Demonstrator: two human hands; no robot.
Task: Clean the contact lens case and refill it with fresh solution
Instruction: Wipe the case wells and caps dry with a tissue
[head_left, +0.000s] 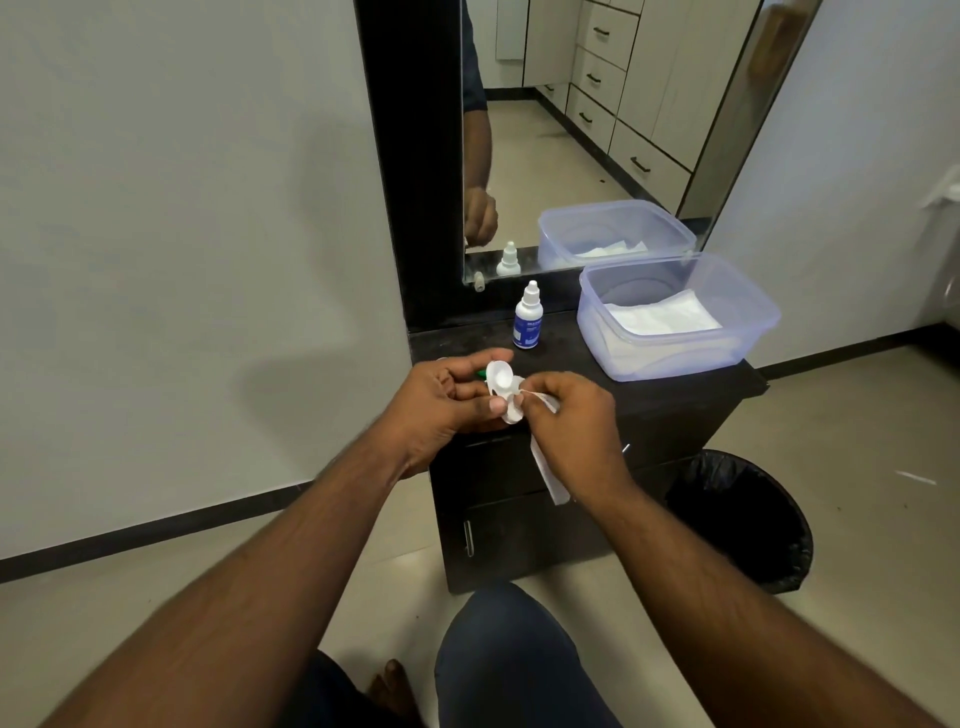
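**Wiping the lens case dry before the refill**

Both forearms reach in from the near edge toward the black wooden cabinet (675, 410). Over its front edge, the left hand (441, 400) grips the small white plastic contact lens case (503, 387), its lid flipped open. The right hand (571, 415) pinches a thin white tissue strip (550, 478) against the case; the strip's tail hangs down past the cabinet front.

Cleaning looks to be the step in hand. Next, I judge, comes dropping the tissue and reaching for the one white dropper bottle with a blue label (529, 317), upright at the cabinet's back. One clear plastic tub holding folded tissues (675, 312) sits on the cabinet's right side; one black-lined bin (748, 519) stands on the floor beside it.
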